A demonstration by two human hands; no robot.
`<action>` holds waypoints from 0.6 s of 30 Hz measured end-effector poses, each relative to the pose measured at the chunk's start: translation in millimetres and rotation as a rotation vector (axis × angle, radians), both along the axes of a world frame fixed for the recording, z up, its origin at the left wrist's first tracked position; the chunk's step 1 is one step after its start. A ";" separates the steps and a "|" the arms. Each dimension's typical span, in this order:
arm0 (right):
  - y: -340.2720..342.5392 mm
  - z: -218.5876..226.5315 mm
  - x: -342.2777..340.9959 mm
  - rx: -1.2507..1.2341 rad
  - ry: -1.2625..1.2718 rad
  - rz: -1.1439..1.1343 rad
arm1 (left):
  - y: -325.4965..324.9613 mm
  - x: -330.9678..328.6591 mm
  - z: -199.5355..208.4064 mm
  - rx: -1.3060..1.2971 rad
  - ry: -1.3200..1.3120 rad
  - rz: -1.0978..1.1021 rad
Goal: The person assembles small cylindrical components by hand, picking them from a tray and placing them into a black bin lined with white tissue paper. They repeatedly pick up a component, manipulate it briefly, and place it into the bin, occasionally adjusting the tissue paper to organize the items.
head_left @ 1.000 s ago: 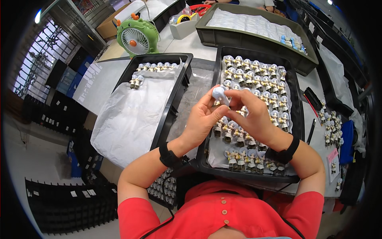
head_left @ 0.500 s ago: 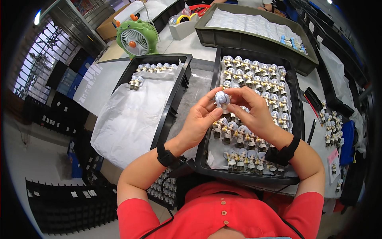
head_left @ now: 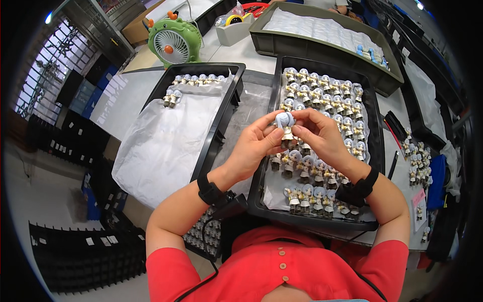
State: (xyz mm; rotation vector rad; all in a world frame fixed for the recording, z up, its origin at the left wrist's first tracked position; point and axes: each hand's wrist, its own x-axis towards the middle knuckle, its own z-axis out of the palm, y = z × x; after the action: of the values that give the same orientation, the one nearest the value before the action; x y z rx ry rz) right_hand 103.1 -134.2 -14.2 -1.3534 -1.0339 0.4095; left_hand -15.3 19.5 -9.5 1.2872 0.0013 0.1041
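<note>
Between my two hands is a small figurine (head_left: 286, 126) with pale blue-grey hair, a white outfit and dark legs, held upright above the right-hand tray. My left hand (head_left: 261, 138) grips it from the left, thumb against its body. From the other side, my right hand (head_left: 318, 132) pinches it near the head with thumb and fingers. Below lies a black tray (head_left: 378, 151) filled with rows of similar figurines (head_left: 306, 168), some hidden under my hands. To the left stands another black tray (head_left: 217, 128), lined with white sheet (head_left: 161, 146) and holding several figurines (head_left: 172, 98) at its far end.
A green fan (head_left: 173, 43) stands at the far left of the table. Behind the trays is a large olive bin (head_left: 322, 48). More loose figurines (head_left: 420, 163) cluster at the right, near a black pen (head_left: 393, 165). Another person's hand (head_left: 338, 10) shows at the far edge.
The figurine has been tilted more upright, so its body and legs now show below the hair. Both hands have stayed in nearly the same place. The view has shifted slightly.
</note>
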 end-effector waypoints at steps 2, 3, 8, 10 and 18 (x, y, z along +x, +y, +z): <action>0.0 0.2 0.3 -0.009 0.010 0.005 | 1.1 0.2 -0.4 -0.018 0.008 -0.013; -0.3 0.5 0.4 -0.014 0.013 0.006 | 1.5 0.4 -0.8 -0.024 0.010 -0.016; 1.1 0.0 0.0 0.013 0.076 0.017 | 0.3 -0.2 -0.2 -0.081 -0.019 -0.028; 2.7 -1.4 0.6 0.020 0.081 0.018 | 0.1 -0.6 -0.9 -0.116 -0.045 -0.021; 0.9 2.8 -9.1 -0.039 -0.259 -0.017 | 2.6 1.1 1.7 -0.214 -0.112 -0.043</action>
State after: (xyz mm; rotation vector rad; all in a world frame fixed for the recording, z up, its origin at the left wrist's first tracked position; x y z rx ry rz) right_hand 94.0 -133.3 -11.4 -1.4758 -1.2307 0.2469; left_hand -14.2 22.1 -7.7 1.0654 -0.1088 0.1358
